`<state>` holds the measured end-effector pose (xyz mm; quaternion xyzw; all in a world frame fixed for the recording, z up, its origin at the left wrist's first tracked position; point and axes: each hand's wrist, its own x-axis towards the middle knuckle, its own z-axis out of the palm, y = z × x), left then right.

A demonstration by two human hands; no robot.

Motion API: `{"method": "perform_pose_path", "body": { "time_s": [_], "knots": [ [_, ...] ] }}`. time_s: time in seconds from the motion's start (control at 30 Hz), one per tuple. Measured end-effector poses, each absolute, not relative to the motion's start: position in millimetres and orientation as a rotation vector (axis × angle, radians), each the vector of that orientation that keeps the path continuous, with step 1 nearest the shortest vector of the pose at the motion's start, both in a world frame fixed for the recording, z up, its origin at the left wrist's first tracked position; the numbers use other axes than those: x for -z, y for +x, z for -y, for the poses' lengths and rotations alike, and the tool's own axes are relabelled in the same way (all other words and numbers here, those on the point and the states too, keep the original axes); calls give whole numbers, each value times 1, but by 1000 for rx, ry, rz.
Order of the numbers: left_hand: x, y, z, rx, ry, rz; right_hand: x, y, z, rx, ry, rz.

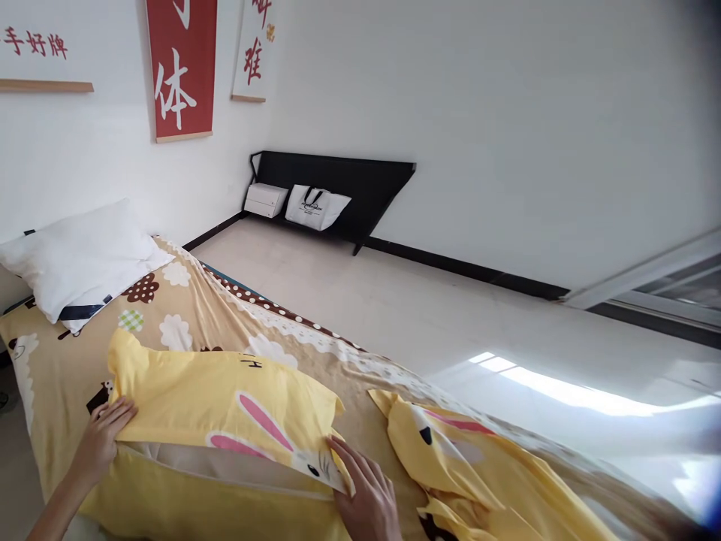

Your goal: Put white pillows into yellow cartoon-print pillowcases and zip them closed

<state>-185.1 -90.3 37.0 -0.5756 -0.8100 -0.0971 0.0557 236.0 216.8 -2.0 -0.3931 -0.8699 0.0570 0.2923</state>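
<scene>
A yellow pillowcase (pixel 191 391) with a printed rabbit lies on the bed, filled out by an off-white pillow (pixel 225 462) that shows through its long opening. My left hand (pixel 104 432) grips the case's left end beside the opening, fingers on top and thumb hidden. At the other end, my right hand (pixel 366 481) has its fingers wrapped over the right edge, by the rabbit's face. Near the right hand, a second yellow rabbit-print pillowcase (pixel 478 473) lies crumpled on the sheet.
A white pillow (pixel 84 255) rests at the far left of the patterned bed sheet (pixel 185 300). By the far wall, a black rack (pixel 338 169) holds a white box (pixel 264 200) and a white bag (pixel 318 207). Pale floor (pixel 405 308) runs along the bed's right side.
</scene>
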Motion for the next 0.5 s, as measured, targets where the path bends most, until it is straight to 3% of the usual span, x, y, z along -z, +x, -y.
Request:
{"method": "perform_pose_path", "body": {
  "time_s": [0.17, 0.5],
  "knots": [
    [-18, -175, 87, 105, -1535, 2913, 34, 224, -232, -354, -1300, 2436],
    [-48, -156, 28, 372, -1427, 2831, 7, 175, -236, -274, -1170, 2640]
  ]
}}
